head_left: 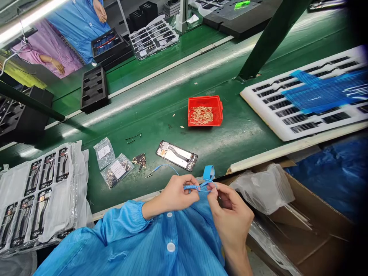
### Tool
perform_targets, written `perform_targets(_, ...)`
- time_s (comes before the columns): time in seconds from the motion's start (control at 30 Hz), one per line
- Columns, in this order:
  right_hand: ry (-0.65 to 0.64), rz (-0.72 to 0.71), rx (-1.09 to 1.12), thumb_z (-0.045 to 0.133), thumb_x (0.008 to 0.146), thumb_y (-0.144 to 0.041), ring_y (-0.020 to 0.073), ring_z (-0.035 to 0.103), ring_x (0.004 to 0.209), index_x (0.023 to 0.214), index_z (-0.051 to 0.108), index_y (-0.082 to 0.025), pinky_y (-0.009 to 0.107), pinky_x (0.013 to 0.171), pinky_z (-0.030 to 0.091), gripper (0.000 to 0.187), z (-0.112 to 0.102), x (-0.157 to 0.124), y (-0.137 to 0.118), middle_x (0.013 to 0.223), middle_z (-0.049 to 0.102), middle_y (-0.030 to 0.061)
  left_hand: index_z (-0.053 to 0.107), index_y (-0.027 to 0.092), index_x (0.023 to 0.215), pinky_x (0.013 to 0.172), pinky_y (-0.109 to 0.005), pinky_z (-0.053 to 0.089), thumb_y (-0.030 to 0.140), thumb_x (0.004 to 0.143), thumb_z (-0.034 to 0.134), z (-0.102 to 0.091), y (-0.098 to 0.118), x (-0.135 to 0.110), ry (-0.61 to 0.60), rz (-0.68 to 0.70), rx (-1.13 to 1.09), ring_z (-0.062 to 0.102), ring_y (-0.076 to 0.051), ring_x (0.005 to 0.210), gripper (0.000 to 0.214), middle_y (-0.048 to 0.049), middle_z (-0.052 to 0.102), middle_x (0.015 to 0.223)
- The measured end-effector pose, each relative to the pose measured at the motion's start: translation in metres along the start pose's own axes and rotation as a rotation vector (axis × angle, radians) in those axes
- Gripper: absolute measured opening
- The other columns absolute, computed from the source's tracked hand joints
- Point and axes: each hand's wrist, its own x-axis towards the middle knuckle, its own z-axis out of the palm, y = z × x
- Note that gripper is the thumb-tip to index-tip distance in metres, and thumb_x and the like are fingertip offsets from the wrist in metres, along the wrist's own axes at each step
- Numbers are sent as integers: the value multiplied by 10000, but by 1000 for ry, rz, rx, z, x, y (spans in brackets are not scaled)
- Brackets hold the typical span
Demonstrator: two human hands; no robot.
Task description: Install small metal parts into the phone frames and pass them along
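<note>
A blue anti-static wrist strap cord [189, 187], partly coiled, runs between my two hands. My left hand [178, 193] is closed round its coiled part, thumb against fingers. My right hand [231, 211] pinches the thin cord close to the blue wristband [209, 173], which stands up just beyond the fingers. From my left hand the cord loops back to a metal alligator clip [149, 174] lying on the green bench. Beyond my hands lies an opened phone body [176, 155], its inner side up, with a dark ribbon across it.
A red bin [205, 111] holds thin pale sticks. Left are small labelled bags [117, 168], a pile of small parts [140, 161] and a tray of phone bodies [43, 191]. A white foam board [310, 96] lies right, above a cardboard box [310, 234]. Two co-workers stand across the bench.
</note>
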Motion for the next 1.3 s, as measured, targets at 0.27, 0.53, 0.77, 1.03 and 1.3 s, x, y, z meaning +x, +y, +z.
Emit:
perform_targets(0.27, 67, 81, 244, 745, 886, -240, 267, 789, 1079, 1180, 678, -177, 418, 939, 678, 309, 3, 7, -5, 1305, 751, 173, 737, 135, 965, 692, -244, 423, 466, 1079, 549, -15, 3, 0, -288, 322, 239, 528, -127, 728, 397, -48, 680, 846)
perform_targets(0.53, -194, -246, -136, 569, 1001, -182, 223, 777, 1034, 1246, 761, -250, 373, 939, 638, 319, -13, 15, -9, 1200, 785, 52, 698, 158, 824, 646, -226, 373, 323, 1005, 622, -30, 2, 5, -276, 394, 391, 494, -100, 643, 257, 7, 606, 729)
perform_targets(0.77, 2, -409, -157, 624, 992, -91, 211, 777, 979, 1185, 765, -242, 358, 938, 617, 282, 2, 8, -25, 1132, 799, 44, 764, 192, 917, 600, -262, 326, 456, 1083, 573, -28, 1, 4, -201, 328, 631, 600, -128, 602, 366, -15, 706, 717)
perform_targets(1.03, 101, 40, -235, 666, 1029, -460, 279, 805, 836, 1352, 741, -141, 389, 801, 633, 460, -2, -2, -20, 1083, 816, 141, 789, 167, 973, 644, -240, 464, 440, 1101, 527, -14, -16, -1, 87, 462, 418, 678, -141, 648, 399, -69, 801, 810)
perform_targets(1.3, -101, 47, -176, 548, 1066, -470, 224, 761, 713, 1230, 778, -191, 307, 629, 574, 398, -7, -2, -8, 941, 819, 82, 776, 144, 875, 610, -234, 428, 456, 1040, 624, -11, -17, -2, 161, 462, 171, 594, -120, 610, 385, -66, 757, 746)
